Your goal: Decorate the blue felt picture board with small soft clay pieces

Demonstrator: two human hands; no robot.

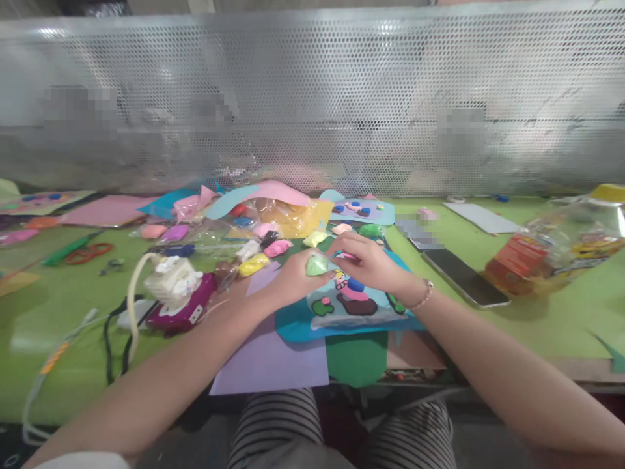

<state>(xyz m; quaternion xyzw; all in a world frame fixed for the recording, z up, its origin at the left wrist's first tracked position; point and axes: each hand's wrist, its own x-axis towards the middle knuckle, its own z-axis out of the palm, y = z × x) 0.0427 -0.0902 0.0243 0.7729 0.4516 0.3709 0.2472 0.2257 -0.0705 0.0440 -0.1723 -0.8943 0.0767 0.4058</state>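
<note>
My left hand is closed around a small clear packet of light green modelling clay. Close beside it, my right hand has its fingers pinched near the packet's edge; what they hold, if anything, is too small to make out. Below both hands lies a blue sheet bearing a picture of clay shapes in pink, brown, green and blue. My right forearm crosses the right edge of that sheet. A purple paper sheet and a green one lie at the table's front edge.
Several clay packets, among them a yellow one, lie left of my hands. A maroon power strip with a white charger and cables stands further left. Rightward are a phone and a bottle. A perforated metal panel rises behind.
</note>
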